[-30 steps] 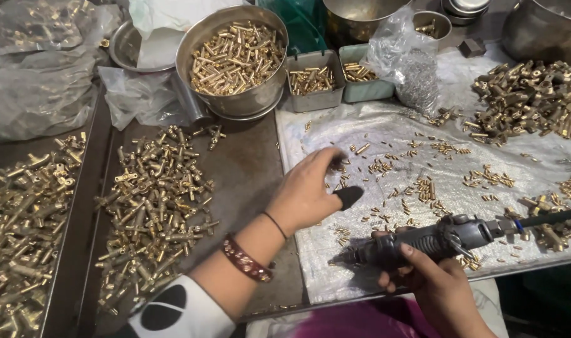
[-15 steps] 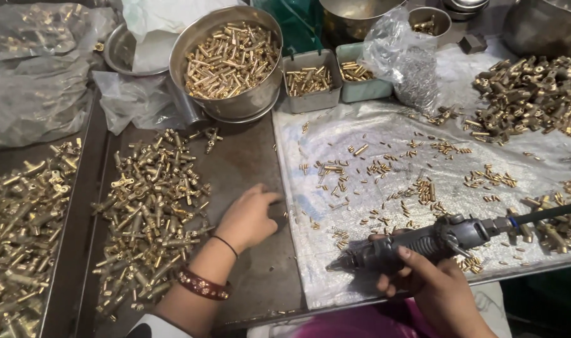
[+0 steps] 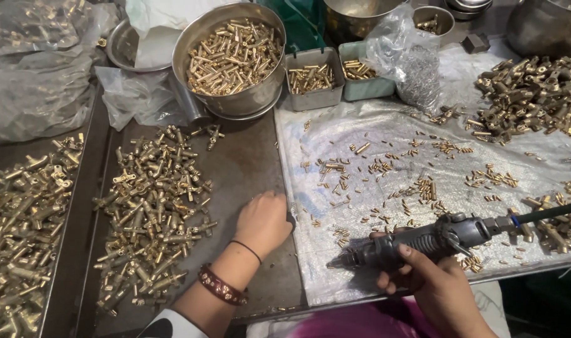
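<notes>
1. Brass fittings (image 3: 150, 206) are lying in a tangled heap on the dark metal counter (image 3: 248, 163), just left of the left hand (image 3: 263, 220).
2. The left hand is resting knuckles-up at the edge of the clear plastic sheet (image 3: 360, 125), fingers curled under; I cannot tell whether its grip is holding anything.
3. The right hand (image 3: 432, 288) is wrapping its grip around a grey power screwdriver (image 3: 423, 241), lying level over the sheet, tip pointing left.
4. Small brass screws (image 3: 385, 169) are scattering across the crinkled sheet.
5. A round steel bowl (image 3: 232, 59) of brass pins is sitting behind, beside two small rectangular trays (image 3: 335, 78).
</notes>
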